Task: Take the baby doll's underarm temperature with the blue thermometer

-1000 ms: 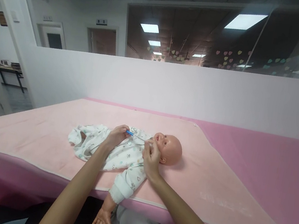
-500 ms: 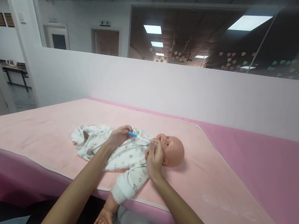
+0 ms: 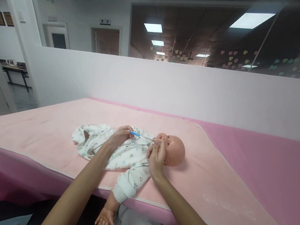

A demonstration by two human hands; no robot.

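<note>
Left hand (image 3: 120, 137): one, closed on a stick's (image 3: 135, 134) blue end. Stick: one, reaching from that hand to the right hand (image 3: 156, 158), whose fingers bunch at the clear end; gripping or not, I cannot tell from here. Doll (image 3: 130, 157): one, face-up beneath both hands, on a mat (image 3: 209, 203).

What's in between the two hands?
A thin blue-ended stick runs from the left hand to the right hand, over the doll's clothes, in the head view.

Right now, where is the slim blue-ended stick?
Head view, just below centre: the stick runs from the left hand toward the right hand, over the white patterned baby suit.
</note>
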